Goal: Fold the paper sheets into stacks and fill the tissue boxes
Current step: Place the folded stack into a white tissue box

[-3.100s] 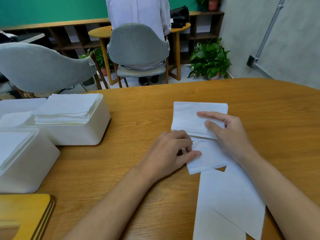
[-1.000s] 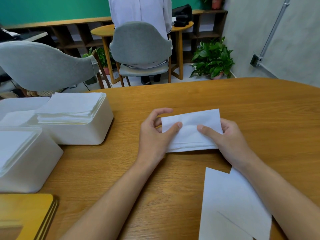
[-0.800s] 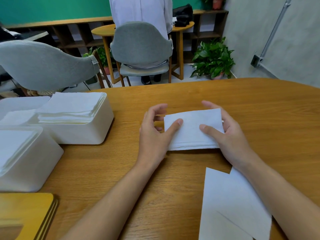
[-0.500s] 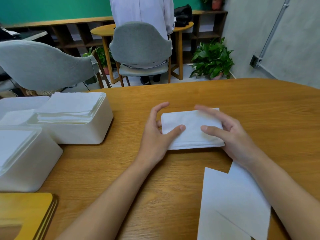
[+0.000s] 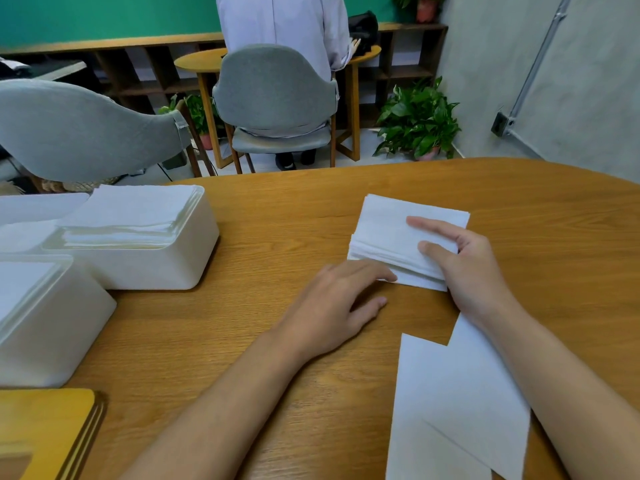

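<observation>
A folded stack of white paper (image 5: 388,233) lies on the wooden table (image 5: 519,209), right of centre. My right hand (image 5: 467,268) rests on the stack's right end, with index finger and thumb stretched out on top. My left hand (image 5: 332,303) lies flat on the table, fingertips touching the stack's near left corner. A white tissue box (image 5: 156,268) at the left is filled with folded paper (image 5: 138,213) rising above its rim. A second white tissue box (image 5: 52,327) stands nearer, at the left edge.
Loose white sheets (image 5: 450,403) lie under my right forearm at the table's near edge. Yellow boards (image 5: 41,431) sit at the bottom left. A white lid (image 5: 34,206) lies behind the boxes. Grey chairs (image 5: 86,133), a seated person (image 5: 284,26) and a plant (image 5: 419,123) are beyond the table.
The stack has shifted right and turned slightly. My left hand let go of its left end and dropped flat to the near corner. My right hand stayed on top.
</observation>
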A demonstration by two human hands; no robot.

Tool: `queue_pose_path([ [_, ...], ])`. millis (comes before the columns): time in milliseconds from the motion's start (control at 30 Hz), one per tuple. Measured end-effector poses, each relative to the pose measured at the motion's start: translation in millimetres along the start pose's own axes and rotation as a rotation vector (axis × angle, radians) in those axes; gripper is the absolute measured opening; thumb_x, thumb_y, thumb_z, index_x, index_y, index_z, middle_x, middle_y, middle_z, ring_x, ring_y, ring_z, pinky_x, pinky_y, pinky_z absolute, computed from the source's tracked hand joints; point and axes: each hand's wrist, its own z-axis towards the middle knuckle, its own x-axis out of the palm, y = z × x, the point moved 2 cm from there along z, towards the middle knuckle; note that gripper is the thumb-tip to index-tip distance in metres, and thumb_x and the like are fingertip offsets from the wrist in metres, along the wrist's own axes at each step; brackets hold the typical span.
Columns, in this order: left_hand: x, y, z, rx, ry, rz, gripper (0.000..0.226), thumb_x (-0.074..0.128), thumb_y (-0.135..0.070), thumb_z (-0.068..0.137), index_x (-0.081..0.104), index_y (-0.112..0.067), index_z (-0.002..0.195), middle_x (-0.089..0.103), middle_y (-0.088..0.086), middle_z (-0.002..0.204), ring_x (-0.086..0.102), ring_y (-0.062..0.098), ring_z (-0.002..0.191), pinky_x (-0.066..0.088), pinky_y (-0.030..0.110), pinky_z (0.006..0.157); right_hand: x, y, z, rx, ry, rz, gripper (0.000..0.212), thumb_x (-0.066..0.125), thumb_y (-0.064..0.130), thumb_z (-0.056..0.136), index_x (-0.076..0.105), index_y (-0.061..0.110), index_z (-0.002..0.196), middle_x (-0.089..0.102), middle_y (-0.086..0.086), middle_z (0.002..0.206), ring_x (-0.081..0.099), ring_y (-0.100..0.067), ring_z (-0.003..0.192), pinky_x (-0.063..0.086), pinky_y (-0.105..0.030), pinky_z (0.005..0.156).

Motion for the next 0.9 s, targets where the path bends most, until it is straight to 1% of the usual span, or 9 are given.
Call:
queue_pose_path([
  [133, -1, 4, 0, -0.041, -0.045, 0.08, 0.025, 0.067, -0.037, 0.102, 0.07, -0.031, 0.126, 0.067, -0.018, 0.122, 0.057, 0.006, 0.114, 0.04, 0.035, 0.089, 2, 1, -1, 0.024, 0.037, 0.064, 0.04, 0.062, 0.002, 0.098, 0.079, 0.033, 0.117, 0.073, 0.022, 0.122, 0.064, 0.001, 0.118, 0.05, -0.027, 0.106],
  [167, 0, 4, 0, -0.033, -0.057, 0.082, 0.022, 0.069, -0.036, 0.101, 0.073, -0.03, 0.121, 0.067, -0.016, 0.116, 0.057, 0.006, 0.109, 0.037, 0.033, 0.085, 1, 1, -1, 0.015, 0.028, 0.053, 0.04, 0.062, 0.003, 0.098, 0.079, 0.033, 0.117, 0.072, 0.021, 0.124, 0.064, 0.001, 0.119, 0.05, -0.026, 0.105],
  [300, 2, 2, 1, 0.016, -0.082, 0.042, 0.011, 0.072, -0.025, 0.099, 0.079, -0.023, 0.108, 0.065, -0.01, 0.1, 0.059, 0.008, 0.098, 0.035, 0.028, 0.085, 0, 9, -4, -0.084, 0.018, -0.045, 0.034, 0.064, 0.005, 0.099, 0.078, 0.029, 0.119, 0.071, 0.022, 0.125, 0.058, 0.014, 0.12, 0.041, -0.001, 0.095],
  [400, -2, 1, 0, 0.046, -0.085, 0.084, 0.007, 0.067, -0.023, 0.102, 0.073, -0.023, 0.105, 0.064, -0.011, 0.103, 0.06, 0.01, 0.102, 0.042, 0.035, 0.089, 1, 11, -6, -0.152, 0.071, -0.073, 0.022, 0.066, 0.02, 0.101, 0.077, 0.025, 0.119, 0.073, 0.019, 0.122, 0.059, 0.009, 0.123, 0.04, -0.006, 0.1],
  [533, -15, -4, 2, -0.115, -0.182, -0.29, 0.005, 0.066, -0.014, 0.102, 0.07, -0.016, 0.099, 0.068, -0.014, 0.091, 0.063, 0.003, 0.087, 0.045, 0.022, 0.08, 2, 15, -11, -0.19, 0.176, -0.054, 0.038, 0.056, 0.045, 0.1, 0.076, 0.022, 0.122, 0.073, 0.017, 0.126, 0.059, 0.003, 0.128, 0.04, -0.01, 0.104],
  [633, -19, 1, 5, -0.252, -0.328, -0.501, 0.007, 0.068, -0.013, 0.101, 0.075, -0.016, 0.1, 0.075, -0.011, 0.094, 0.069, 0.008, 0.091, 0.052, 0.028, 0.085, 8, 17, -18, -0.168, 0.264, -0.018, 0.042, 0.056, 0.055, 0.097, 0.08, 0.024, 0.114, 0.077, 0.012, 0.119, 0.065, -0.004, 0.121, 0.045, -0.021, 0.103],
  [700, -22, 4, 6, -0.289, -0.389, -0.558, 0.008, 0.071, -0.015, 0.1, 0.078, -0.015, 0.104, 0.078, -0.008, 0.1, 0.072, 0.009, 0.099, 0.053, 0.027, 0.091, 13, 16, -21, -0.137, 0.279, 0.031, 0.022, 0.069, 0.04, 0.098, 0.083, 0.023, 0.095, 0.08, 0.008, 0.099, 0.072, -0.003, 0.095, 0.052, -0.019, 0.083],
  [767, -26, 5, 5, -0.318, -0.417, -0.549, 0.013, 0.076, -0.021, 0.096, 0.079, -0.019, 0.109, 0.078, -0.009, 0.102, 0.071, 0.006, 0.102, 0.051, 0.023, 0.092, 18, 15, -20, -0.121, 0.235, 0.032, 0.01, 0.076, 0.02, 0.092, 0.08, 0.022, 0.083, 0.079, 0.011, 0.082, 0.07, 0.001, 0.073, 0.049, -0.013, 0.065],
  [900, -29, 7, 4, -0.331, -0.454, -0.517, 0.027, 0.084, -0.022, 0.089, 0.076, -0.026, 0.115, 0.074, -0.011, 0.096, 0.068, 0.006, 0.098, 0.05, 0.024, 0.088, 16, 13, -19, -0.08, 0.192, 0.033, 0.007, 0.078, 0.013, 0.089, 0.079, 0.02, 0.089, 0.08, 0.01, 0.085, 0.071, -0.001, 0.074, 0.052, -0.013, 0.065],
])
